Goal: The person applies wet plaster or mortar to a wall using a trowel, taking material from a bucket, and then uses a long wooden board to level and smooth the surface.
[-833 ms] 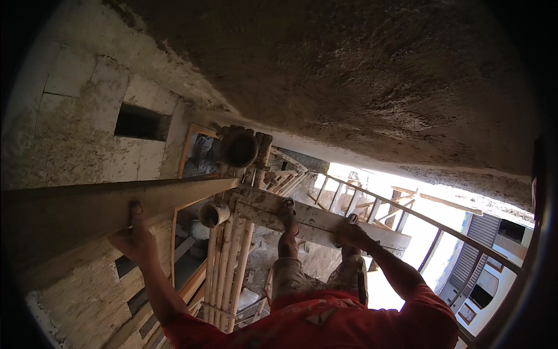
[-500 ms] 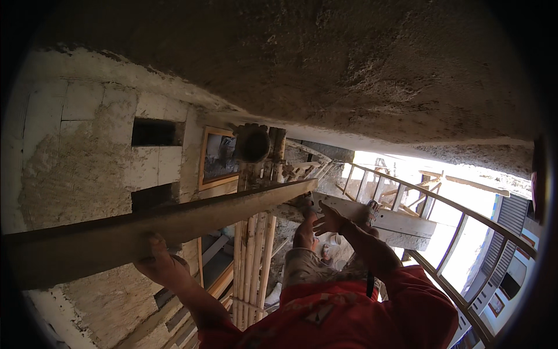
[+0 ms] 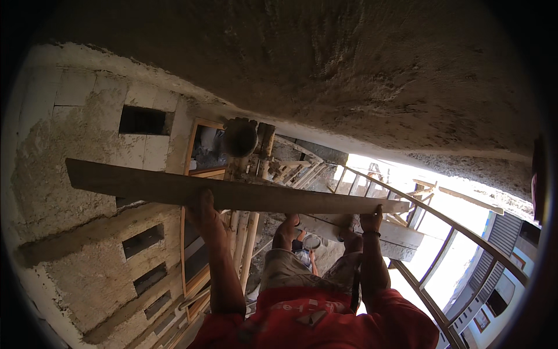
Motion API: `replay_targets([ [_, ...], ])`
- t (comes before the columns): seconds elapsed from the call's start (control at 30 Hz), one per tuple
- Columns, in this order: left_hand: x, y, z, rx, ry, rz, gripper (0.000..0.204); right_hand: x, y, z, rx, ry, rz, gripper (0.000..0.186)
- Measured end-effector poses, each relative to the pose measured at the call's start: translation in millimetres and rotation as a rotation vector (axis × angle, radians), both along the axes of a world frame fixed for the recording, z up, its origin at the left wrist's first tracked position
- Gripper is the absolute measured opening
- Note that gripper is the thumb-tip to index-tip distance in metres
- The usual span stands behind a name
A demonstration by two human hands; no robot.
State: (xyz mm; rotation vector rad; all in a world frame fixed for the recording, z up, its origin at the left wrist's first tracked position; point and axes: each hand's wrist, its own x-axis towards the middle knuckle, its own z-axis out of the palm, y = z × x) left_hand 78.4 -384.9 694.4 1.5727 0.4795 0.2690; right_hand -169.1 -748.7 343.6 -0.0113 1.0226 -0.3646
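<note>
"Findings?"

"From my remote station: the left hand (image 3: 203, 216) grips a long board (image 3: 279, 199) by its lower edge, left of mid-length, thumb up on the near face. The right hand (image 3: 371, 221) grips it near its right end. Fingers behind the wood are hidden from me."

"Location?"

"In the air, borne by the grip alone. In my view it crosses above the far edge of the plank (image 3: 398, 235) underfoot; its left end shows against the block wall (image 3: 81, 134), its right end near the railing (image 3: 455, 229)."

"Recommendations?"

"In my judgement, the left hand should bear most weight, since the longer overhang lies beyond it, and the right should steer. I would move both together, clear of the dark bucket (image 3: 240, 139). A person (image 3: 302, 256) shows below, so I rate a slip the chief hazard: feet well inside the plank's edges before any reach."
</note>
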Motion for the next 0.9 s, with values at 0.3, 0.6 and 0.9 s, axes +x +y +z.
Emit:
replay_targets([
  [0.3,-16,-130,-302,-0.580,0.354,-0.172,0.030,-113,-224,-34,-1.367,0.538,0.762,0.048],
  [0.6,-33,-258,-630,-0.862,0.576,-0.249,0.031,-125,-338,-137,-1.690,1.110,0.965,0.066],
  [0.9,66,-314,-807,-0.821,0.560,-0.118,0.040,-42,-364,-300,-1.664,0.791,0.839,0.050],
])
